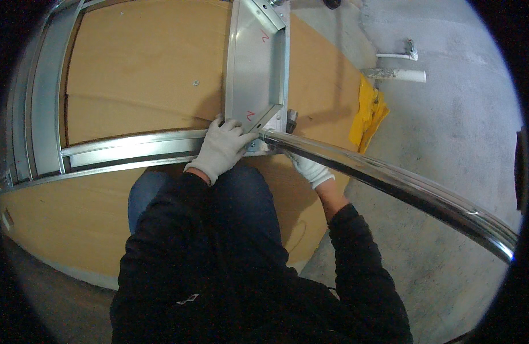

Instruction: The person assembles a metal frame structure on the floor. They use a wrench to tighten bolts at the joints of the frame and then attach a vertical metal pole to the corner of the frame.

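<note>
A shiny metal frame (138, 150) lies on brown cardboard, with a wide sheet-metal end plate (246, 63) across its right end. My left hand (221, 148), in a white glove, grips the frame's near right corner, its fingers bent over the rail. One finger reaches toward the angled metal bracket (260, 120) and the end of a chrome tube (385, 172). That tube runs from the corner out to the lower right. Just below it is my right hand (310, 169), also gloved; its fingers are hidden beneath the tube and the corner.
Cardboard (150, 63) spreads under the frame, with a small bolt-like piece (196, 83) on it. Toward the right, a crumpled yellow sheet (367, 113) lies by the cardboard's edge. A pale pipe (399, 75) and a thin pipe fitting (410, 53) stick out over grey concrete.
</note>
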{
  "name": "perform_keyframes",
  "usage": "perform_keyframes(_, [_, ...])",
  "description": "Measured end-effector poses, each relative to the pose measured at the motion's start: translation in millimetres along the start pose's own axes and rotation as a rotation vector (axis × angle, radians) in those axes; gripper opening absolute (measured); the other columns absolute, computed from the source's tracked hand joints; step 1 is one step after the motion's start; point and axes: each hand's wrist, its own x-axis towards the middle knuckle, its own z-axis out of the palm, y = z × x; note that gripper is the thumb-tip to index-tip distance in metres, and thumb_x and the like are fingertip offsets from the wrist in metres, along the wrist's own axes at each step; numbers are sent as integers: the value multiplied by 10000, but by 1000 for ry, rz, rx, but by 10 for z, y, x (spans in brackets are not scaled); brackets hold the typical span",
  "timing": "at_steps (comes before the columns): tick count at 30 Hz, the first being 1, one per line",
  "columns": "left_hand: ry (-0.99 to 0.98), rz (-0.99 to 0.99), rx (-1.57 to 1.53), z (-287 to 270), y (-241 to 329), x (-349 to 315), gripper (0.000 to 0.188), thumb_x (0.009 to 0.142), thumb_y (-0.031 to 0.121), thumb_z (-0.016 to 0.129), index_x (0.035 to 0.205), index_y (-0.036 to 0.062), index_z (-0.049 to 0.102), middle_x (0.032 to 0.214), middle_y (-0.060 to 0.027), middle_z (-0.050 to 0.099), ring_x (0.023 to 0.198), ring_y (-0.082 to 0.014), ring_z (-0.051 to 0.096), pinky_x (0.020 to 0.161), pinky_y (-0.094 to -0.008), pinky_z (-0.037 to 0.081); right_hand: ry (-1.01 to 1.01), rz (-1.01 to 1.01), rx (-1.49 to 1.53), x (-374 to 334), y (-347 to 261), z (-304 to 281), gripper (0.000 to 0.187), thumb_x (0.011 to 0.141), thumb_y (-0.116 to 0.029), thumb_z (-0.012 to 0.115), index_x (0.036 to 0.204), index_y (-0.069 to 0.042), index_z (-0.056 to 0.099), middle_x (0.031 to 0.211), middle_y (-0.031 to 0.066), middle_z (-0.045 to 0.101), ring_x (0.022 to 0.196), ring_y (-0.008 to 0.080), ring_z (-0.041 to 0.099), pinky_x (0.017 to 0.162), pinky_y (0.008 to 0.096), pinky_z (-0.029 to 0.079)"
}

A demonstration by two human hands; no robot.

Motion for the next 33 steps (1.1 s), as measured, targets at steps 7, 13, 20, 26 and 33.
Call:
perform_keyframes(7, [3, 9, 15, 15, -12, -9, 375, 784, 252, 672, 1154, 247, 611, 975, 4, 609, 1097, -194, 518, 1001, -501, 356, -196, 87, -18, 71, -107, -252, 339, 916, -287, 578, 1198, -100, 595, 1170, 142, 616, 1070, 331, 576, 918, 401, 447])
perform_keyframes(13, [-12, 3, 17, 3, 7, 16, 368, 794, 263, 667, 1157, 252, 612, 968, 5, 609, 1097, -192, 516, 1001, -502, 356, -123, 90, 13, -18, 1, -100, 356, 917, -287, 579, 1204, -77, 576, 1157, 161, 608, 1063, 346, 570, 909, 404, 448])
perform_keyframes(20, [-8, 14, 24, -38, 12, 23, 378, 785, 265, 672, 1158, 258, 612, 954, 9, 610, 1076, -190, 522, 995, -507, 362, -137, 68, 28, 16, -22, -111, 338, 917, -270, 580, 1184, -64, 581, 1123, 171, 611, 1034, 356, 573, 890, 405, 452])
perform_keyframes(26, [-61, -8, 27, -48, 8, 4, 399, 786, 277, 670, 1176, 243, 593, 1033, 13, 611, 1119, -195, 508, 1017, -493, 349, -206, 58, 10, 145, -75, -236, 274, 903, -271, 577, 1117, -105, 616, 1015, 148, 622, 928, 353, 584, 801, 420, 462])
perform_keyframes(33, [-73, -22, -2, -48, 12, 20, 368, 811, 280, 647, 1172, 228, 596, 1070, 15, 617, 1126, -199, 506, 1027, -491, 344, -283, -2, -48, 328, -45, -376, 265, 853, -338, 596, 1030, -143, 628, 853, 135, 597, 804, 361, 568, 679, 459, 432])
